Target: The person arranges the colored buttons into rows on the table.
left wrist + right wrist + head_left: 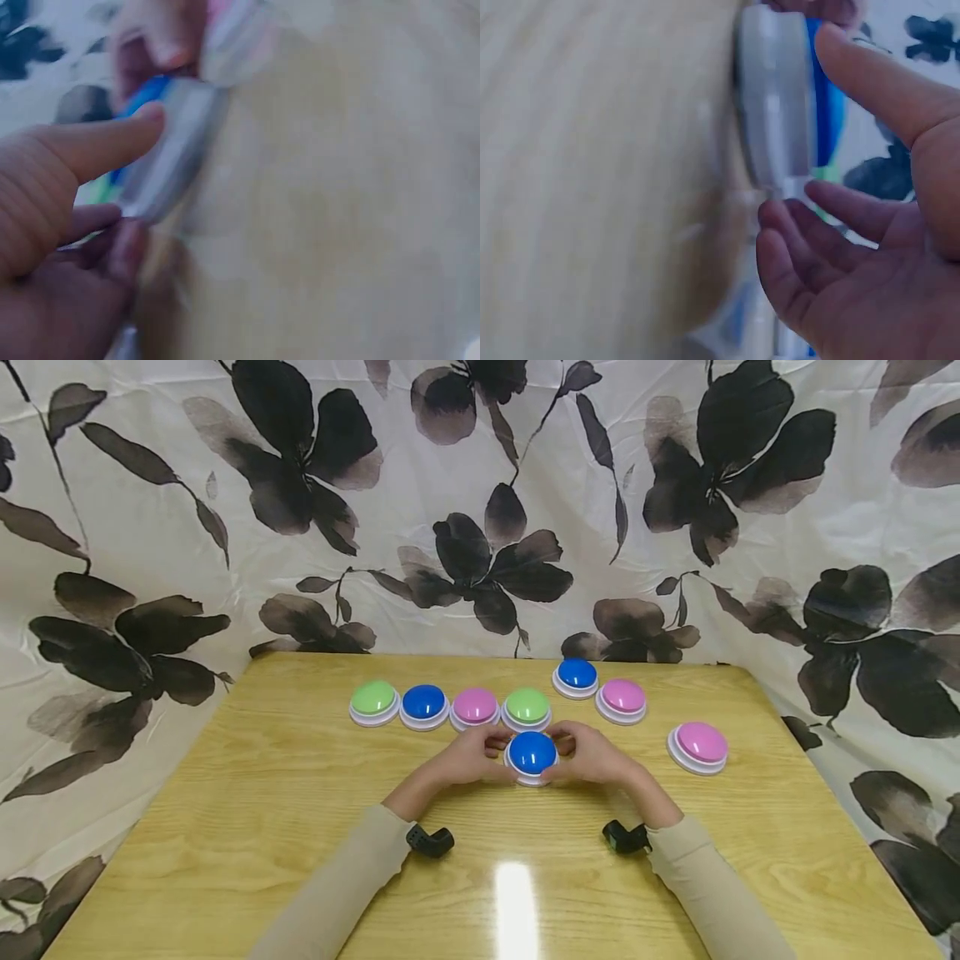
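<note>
A dome-topped blue push button (532, 753) with a white round base is held between two hands at mid-table. My left hand (471, 755) grips its left side, thumb on the near side and fingers farther round. From the right, my right hand (592, 753) grips the opposite side the same way. The left wrist view is blurred and shows the button's white base (176, 150) between thumb and fingertips. In the right wrist view, the right thumb lies by the blue dome (826, 105), with curled fingers near the base. Just behind the held button stands a green button (527, 706).
Left of that green button, a pink button (475, 706), a blue button (423, 703) and another green button (373, 700) continue the row. Another blue button (577, 675) and two pink buttons, one nearer (624, 697) and one farther right (701, 745), sit on the wooden table (300, 827).
</note>
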Available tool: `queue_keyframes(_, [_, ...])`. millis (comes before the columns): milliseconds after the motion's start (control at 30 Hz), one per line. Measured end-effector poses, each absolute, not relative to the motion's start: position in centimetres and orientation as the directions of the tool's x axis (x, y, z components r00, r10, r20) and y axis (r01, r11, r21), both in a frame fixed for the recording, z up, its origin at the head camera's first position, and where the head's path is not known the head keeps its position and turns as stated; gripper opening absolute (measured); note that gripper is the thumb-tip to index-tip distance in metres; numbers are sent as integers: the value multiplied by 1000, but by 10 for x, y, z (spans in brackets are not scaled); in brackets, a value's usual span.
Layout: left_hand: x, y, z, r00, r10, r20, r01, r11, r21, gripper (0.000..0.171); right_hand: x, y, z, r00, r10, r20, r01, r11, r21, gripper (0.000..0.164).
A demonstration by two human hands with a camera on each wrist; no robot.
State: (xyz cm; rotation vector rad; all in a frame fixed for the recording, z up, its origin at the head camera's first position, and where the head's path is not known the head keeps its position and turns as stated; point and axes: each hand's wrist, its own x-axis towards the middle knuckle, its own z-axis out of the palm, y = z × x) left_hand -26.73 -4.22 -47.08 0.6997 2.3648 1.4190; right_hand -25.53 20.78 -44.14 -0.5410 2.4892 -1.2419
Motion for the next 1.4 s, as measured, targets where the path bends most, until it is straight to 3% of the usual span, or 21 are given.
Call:
queue_keyframes(233, [-267,-57,-450,-821,561,-104,86,303,949,63,-252,225,-417,-928,-372,-38,-171,512,-842,61])
queue_keyframes(567, [-270,-26,-411,-782,620,-66,222,377,899,53,-243,259,-388,-970,-224,96,-197,487,-851,39])
queue_keyframes(1033, [-277,60,-396,-692,716,-95,250,361,898,50,-241,345,-383,-996,-71,56,-88,615,-784,53])
queue_keyframes(1200, [-277,82,-401,-693,717,-76,247,335,909,51,-242,374,-390,-999,-29,23,-37,641,-767,57])
queue_keyframes(1400, [-277,103,-416,-736,675,-52,229,321,919,48,-242,397,-398,-998,-24,-54,27,638,-770,65])
